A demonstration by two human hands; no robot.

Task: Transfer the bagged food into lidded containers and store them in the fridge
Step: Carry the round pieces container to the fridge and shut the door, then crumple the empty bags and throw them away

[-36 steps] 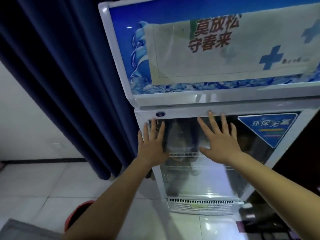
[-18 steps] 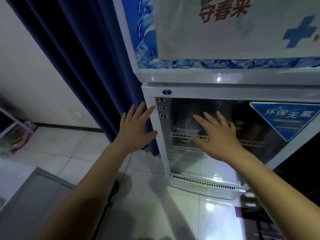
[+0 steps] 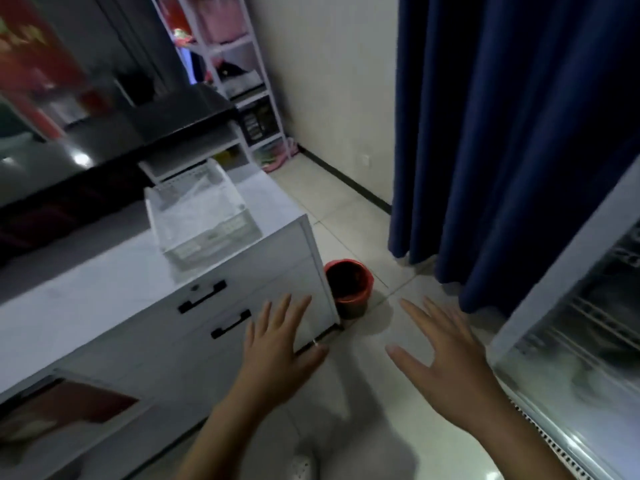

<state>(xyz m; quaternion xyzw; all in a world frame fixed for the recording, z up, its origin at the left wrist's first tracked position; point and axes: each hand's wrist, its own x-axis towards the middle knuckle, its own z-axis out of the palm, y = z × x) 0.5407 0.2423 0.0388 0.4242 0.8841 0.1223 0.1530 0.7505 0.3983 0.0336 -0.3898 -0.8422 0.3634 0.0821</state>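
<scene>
Head view, pointed down at a glossy pale tile floor (image 3: 349,216), everything a bit smeared with motion blur. Left hand (image 3: 277,355) out flat, palm down, fingers straight and spread apart, holding nothing, hanging in front of the lower corner of a white cabinet (image 3: 270,271). Right hand (image 3: 446,362) same deal: fingers straight and fanned, thumb stuck out to the side, nothing in it, over bare tile. Smooth flat cabinet front with two slim black bar handles (image 3: 216,308) stacked one above the other, and a pale stone-looking top. On that top, near the far corner, a clear boxy plastic bin (image 3: 197,220) with ribbed, slotted walls; can't tell if anything's in it. Round red bucket (image 3: 348,287) on the floor, tucked right against the cabinet's end, dark inside. Heavy navy curtain (image 3: 502,133) in deep soft folds down to the floor. Fridge (image 3: 540,292) at the right edge: pale frame, shiny glass door, thin wire shelves behind it, ribbed vent grille along the bottom. Too blurry to pick out containers or bagged food inside. White open shelving rack (image 3: 239,88) back by the wall, stuffed with pinkish odds and ends.
</scene>
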